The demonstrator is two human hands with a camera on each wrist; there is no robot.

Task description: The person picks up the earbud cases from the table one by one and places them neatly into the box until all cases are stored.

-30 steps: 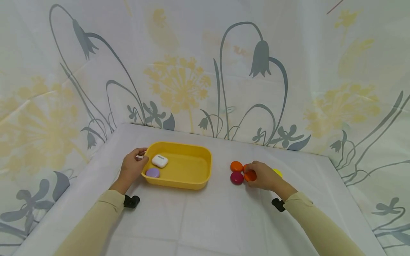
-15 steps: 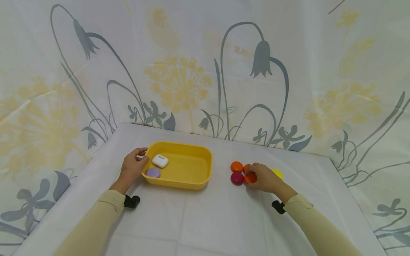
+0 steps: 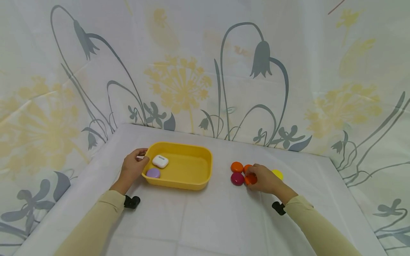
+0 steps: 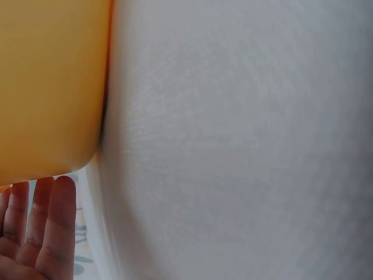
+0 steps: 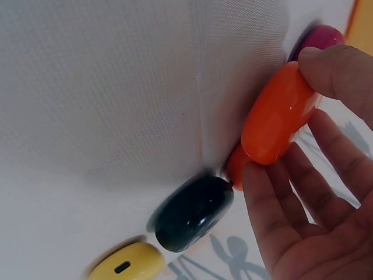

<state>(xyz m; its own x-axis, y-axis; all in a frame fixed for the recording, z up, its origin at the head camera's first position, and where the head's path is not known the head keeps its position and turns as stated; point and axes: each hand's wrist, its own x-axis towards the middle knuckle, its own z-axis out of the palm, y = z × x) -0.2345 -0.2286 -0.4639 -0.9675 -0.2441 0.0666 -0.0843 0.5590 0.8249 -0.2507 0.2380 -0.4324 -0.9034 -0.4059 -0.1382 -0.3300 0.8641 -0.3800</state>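
My right hand (image 3: 265, 180) pinches a glossy orange earbud case (image 5: 280, 116) between thumb and fingers. A crimson case (image 3: 237, 179) and another orange case (image 3: 237, 167) lie just left of it, and a further orange case (image 5: 236, 166) shows behind the fingers. In the right wrist view a dark green case (image 5: 195, 211) lies near the fingertips; the hand hides it from the head view. My left hand (image 3: 131, 167) rests at the left end of the yellow tray (image 3: 179, 184), its fairly straight fingers (image 4: 58, 224) touching the end wall. Inside sit a white case (image 3: 160, 161) and a lilac case (image 3: 153, 173).
A yellow case (image 3: 278, 174) with a charging port lies right of my right hand. White cloth (image 3: 205, 227) covers the table, and a flower-printed curtain (image 3: 192, 71) rises behind it. A black wrist-camera mount (image 3: 132, 202) juts from the left wrist, another (image 3: 278, 208) from the right.
Almost nothing differs: both hands, the tray and the cases keep their places. A slight shift of the whole head view shows.
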